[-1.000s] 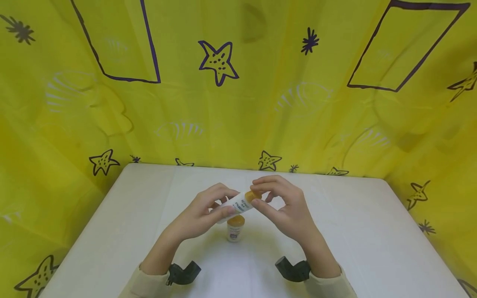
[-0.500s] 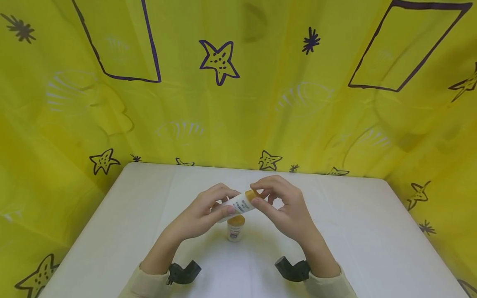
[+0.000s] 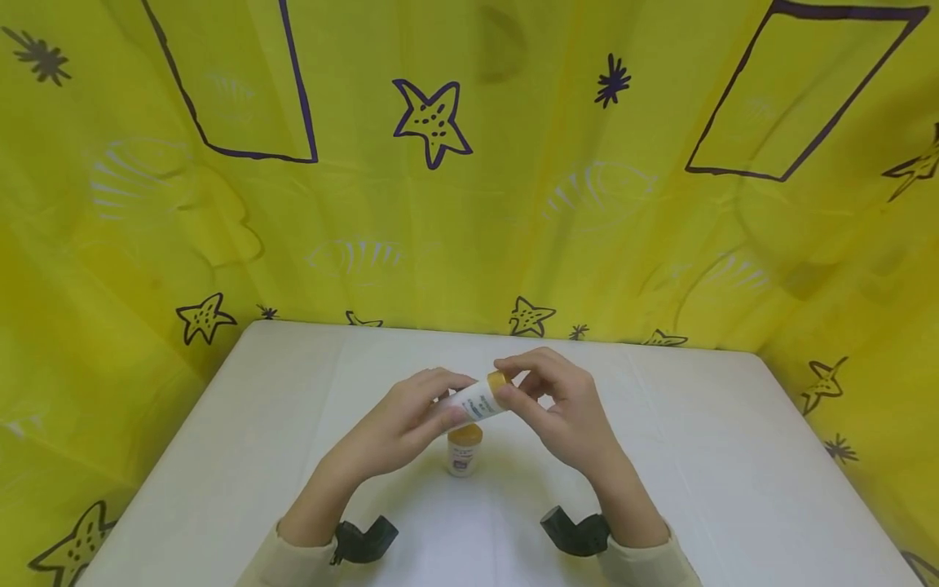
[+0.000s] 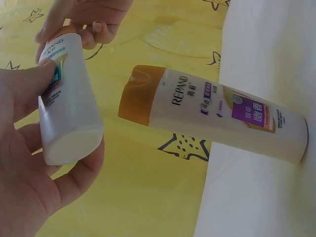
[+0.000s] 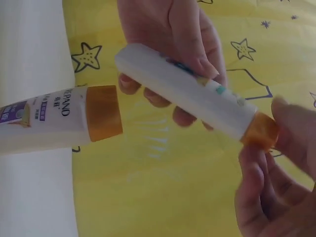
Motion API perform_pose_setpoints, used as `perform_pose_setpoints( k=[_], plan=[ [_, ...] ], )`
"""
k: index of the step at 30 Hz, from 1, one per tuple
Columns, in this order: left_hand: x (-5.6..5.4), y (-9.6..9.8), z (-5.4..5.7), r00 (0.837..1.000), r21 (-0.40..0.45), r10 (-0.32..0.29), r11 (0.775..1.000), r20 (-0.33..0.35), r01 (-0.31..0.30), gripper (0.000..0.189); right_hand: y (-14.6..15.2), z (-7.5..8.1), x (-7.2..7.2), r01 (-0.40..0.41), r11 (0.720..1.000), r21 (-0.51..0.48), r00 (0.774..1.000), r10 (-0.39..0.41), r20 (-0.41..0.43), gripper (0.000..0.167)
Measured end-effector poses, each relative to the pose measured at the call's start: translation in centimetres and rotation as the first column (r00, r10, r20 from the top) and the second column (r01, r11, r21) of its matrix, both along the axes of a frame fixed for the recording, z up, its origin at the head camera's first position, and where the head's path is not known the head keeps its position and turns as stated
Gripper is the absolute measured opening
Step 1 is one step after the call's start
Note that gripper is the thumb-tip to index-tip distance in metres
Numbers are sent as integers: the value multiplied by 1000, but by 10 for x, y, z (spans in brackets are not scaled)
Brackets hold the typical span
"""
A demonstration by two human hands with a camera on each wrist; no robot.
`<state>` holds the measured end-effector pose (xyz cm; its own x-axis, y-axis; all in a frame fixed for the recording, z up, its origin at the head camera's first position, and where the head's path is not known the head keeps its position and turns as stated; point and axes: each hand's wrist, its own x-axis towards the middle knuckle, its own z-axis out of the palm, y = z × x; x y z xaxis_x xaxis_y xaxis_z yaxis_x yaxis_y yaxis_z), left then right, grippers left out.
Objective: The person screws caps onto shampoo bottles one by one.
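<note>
My left hand grips a white shampoo bottle with a green label, fingers and thumb round its body. The bottle leans above the table, its orange cap up and to the right. Thumb and fingers of my right hand pinch that cap. A second white shampoo bottle, with a purple label and an orange cap, stands upright on the table just below the held one. REPAND is printed on its front, plain in the left wrist view.
A white table spreads under both hands. Behind and beside it hangs a yellow curtain with drawn stars and fish. Each wrist bears a black camera mount.
My left hand has dipped slightly and shifted a little right with the bottle. My right fingers have drawn in round the cap from a looser hold. The standing bottle has not moved.
</note>
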<state>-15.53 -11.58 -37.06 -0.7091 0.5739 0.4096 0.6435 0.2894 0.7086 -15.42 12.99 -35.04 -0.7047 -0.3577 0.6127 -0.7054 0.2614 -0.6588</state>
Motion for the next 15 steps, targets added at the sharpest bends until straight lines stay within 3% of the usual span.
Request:
perform_pose_setpoints(
  k=[3,6,10,15],
  plan=[
    [-1,-2,0,994,50,-45,998,100,40,27,4,1,-2,-99,995,-9,995,99,-7,41],
    [-3,-5,-1,973,104,-111,990,204,91,26,7,1,-3,-161,987,17,986,162,-49,45],
    [-4,-7,-3,944,138,-194,977,267,161,27,9,2,-4,-180,983,46,979,184,-94,44],
    [-5,-8,-5,912,178,-282,955,300,237,26,9,2,-5,-251,968,10,962,251,-111,42]
  ],
)
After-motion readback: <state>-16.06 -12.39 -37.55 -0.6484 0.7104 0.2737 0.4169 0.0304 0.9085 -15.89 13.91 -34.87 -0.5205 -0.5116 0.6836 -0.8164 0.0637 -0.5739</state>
